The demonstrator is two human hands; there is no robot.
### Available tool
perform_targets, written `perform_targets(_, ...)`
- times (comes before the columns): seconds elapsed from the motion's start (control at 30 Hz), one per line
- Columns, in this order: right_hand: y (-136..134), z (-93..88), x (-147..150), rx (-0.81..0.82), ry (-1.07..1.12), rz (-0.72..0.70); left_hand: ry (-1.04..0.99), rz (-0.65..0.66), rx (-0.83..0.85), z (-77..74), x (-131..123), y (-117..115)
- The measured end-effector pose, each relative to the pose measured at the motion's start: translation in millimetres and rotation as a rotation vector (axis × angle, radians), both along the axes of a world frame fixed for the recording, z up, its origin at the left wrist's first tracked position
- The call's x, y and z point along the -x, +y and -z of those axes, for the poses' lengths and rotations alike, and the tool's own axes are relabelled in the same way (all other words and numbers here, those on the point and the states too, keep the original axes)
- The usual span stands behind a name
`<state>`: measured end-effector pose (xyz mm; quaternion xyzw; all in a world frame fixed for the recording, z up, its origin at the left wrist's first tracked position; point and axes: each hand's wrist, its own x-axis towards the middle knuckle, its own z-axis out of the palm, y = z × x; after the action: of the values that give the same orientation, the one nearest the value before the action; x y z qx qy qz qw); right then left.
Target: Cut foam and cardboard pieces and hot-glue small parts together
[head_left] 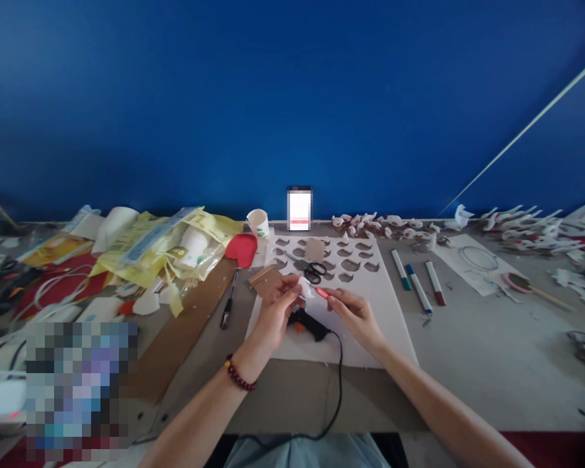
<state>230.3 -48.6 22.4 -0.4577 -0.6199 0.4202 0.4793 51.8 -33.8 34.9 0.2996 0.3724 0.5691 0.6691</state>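
"What's nearest?"

"At bottom centre, a black cable (pixel 340 383) rises to a glue gun (pixel 314 326) lying on a white board (pixel 385 299)."

"And the hands?"

"Just below mid-frame. The left hand (pixel 277 307) pinches a small white piece (pixel 306 289); the right hand (pixel 355 313) pinches a slim red item (pixel 322 293) beside it. I cannot tell whether the two touch."

"Beyond?"

"Scissors (pixel 310 268) on the board; then, left of centre, a paper cup (pixel 258 223) before the blue wall (pixel 292 97)."

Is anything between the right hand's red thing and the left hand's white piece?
No, nothing visible stands between the red thing and the white piece; the glue gun lies on the white sheet.
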Motion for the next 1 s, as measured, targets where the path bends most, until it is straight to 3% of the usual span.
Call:
perform_targets(0.47, -2, -3.9, 1, 0.031, 0.015, 0.017, -0.094, 0.029, 0.047, -5.0, -3, -1)
perform_targets(0.73, 0, 2.6, 1, 0.307, 0.224, 0.025, 0.251, 0.092, -0.153, -8.9, -3, -8)
perform_targets(1.0, 2, 4.0, 2, 0.319, 0.206, 0.037, 0.532, 0.124, -0.280, -5.7, -3, -12)
